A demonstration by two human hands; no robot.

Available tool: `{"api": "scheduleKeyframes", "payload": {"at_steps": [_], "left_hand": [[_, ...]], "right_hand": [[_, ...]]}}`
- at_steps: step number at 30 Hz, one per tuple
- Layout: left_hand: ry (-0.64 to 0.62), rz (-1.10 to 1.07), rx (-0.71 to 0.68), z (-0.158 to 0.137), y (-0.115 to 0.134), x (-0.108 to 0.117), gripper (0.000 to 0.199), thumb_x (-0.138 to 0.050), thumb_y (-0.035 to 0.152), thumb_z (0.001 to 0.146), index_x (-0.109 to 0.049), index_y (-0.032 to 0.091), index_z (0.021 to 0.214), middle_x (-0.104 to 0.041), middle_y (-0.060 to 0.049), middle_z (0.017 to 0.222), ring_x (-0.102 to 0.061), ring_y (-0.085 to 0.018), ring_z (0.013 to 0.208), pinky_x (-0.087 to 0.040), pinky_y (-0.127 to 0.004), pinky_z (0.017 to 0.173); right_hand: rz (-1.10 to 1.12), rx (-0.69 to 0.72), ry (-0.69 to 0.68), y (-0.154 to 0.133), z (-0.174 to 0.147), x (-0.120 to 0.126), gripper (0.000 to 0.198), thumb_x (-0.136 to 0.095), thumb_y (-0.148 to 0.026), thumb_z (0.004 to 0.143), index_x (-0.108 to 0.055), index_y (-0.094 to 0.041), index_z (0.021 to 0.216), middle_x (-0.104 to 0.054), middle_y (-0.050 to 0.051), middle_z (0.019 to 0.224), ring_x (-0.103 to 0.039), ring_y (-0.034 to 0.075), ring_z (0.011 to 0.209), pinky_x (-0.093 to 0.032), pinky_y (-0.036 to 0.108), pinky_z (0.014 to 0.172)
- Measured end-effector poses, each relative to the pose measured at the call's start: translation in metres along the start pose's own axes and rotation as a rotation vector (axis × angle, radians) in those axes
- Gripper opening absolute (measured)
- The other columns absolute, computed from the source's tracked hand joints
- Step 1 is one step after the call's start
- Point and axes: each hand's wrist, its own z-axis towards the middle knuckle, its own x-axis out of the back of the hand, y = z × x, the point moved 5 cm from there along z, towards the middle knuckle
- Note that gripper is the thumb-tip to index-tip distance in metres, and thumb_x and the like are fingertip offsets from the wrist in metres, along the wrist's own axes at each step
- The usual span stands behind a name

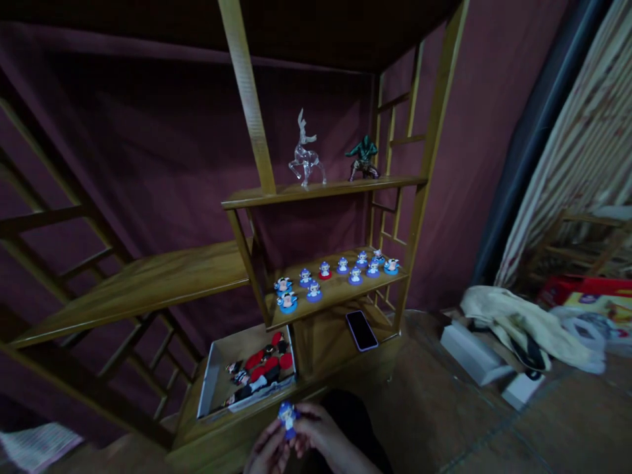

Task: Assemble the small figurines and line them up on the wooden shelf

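Observation:
At the bottom of the view a small purple-and-white figurine (287, 416) is held between my two hands. My left hand (269, 449) has its fingers closed on the figurine's left and lower side. From the other side, my right hand (318, 428) grips it too. Just beyond my hands lies an open white box (210, 382) with several red-and-black figurines (257, 362) inside. Similar purple figurines (314, 290) stand in loose rows on the wooden shelf (336, 291) above, with blue-based ones (287, 301) at both ends.
A clear glass-like centaur-shaped figure (306, 158) and a dark green figure (364, 158) occupy the upper shelf (330, 191). A phone (362, 330) lies on the bottom board. On the floor at right are white boxes (476, 352) and a pale cloth (518, 316).

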Motion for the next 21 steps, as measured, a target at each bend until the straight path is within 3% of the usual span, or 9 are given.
{"api": "scheduleKeyframes", "payload": {"at_steps": [4, 11, 15, 21], "left_hand": [[-0.014, -0.018, -0.041, -0.012, 0.005, -0.025, 0.028, -0.069, -0.002, 0.055, -0.066, 0.016, 0.076, -0.068, -0.005, 0.073, -0.063, -0.013, 0.055, -0.051, -0.020, 0.053], [-0.091, -0.023, -0.182, -0.038, 0.033, -0.083, 0.021, -0.069, 0.001, 0.057, -0.066, 0.015, 0.072, -0.068, -0.004, 0.076, -0.063, -0.014, 0.061, -0.052, -0.022, 0.059], [-0.139, -0.035, -0.167, -0.047, 0.038, -0.100, 0.022, -0.067, 0.001, 0.059, -0.067, 0.015, 0.076, -0.067, -0.003, 0.077, -0.064, -0.012, 0.064, -0.052, -0.022, 0.064], [-0.170, 0.010, -0.132, -0.059, 0.039, -0.114, 0.027, -0.065, -0.005, 0.059, -0.067, 0.015, 0.077, -0.067, -0.003, 0.075, -0.062, -0.011, 0.058, -0.052, -0.020, 0.057]], "right_hand": [[0.021, 0.035, 0.033, -0.019, -0.008, 0.007, 0.050, -0.074, -0.051, 0.048, -0.067, -0.014, 0.081, -0.059, 0.000, 0.050, -0.049, 0.008, 0.040, -0.039, 0.021, 0.044], [-0.003, 0.197, -0.014, -0.081, -0.024, 0.011, 0.047, -0.070, -0.051, 0.057, -0.065, -0.013, 0.083, -0.059, 0.000, 0.055, -0.050, 0.008, 0.045, -0.039, 0.021, 0.048], [-0.061, 0.221, -0.023, -0.099, -0.034, 0.013, 0.046, -0.068, -0.050, 0.062, -0.065, -0.015, 0.090, -0.059, -0.001, 0.059, -0.050, 0.008, 0.048, -0.040, 0.021, 0.049], [-0.107, 0.259, 0.082, -0.109, -0.046, 0.021, 0.042, -0.069, -0.046, 0.060, -0.065, -0.016, 0.089, -0.056, -0.002, 0.060, -0.047, 0.008, 0.049, -0.038, 0.021, 0.049]]}}
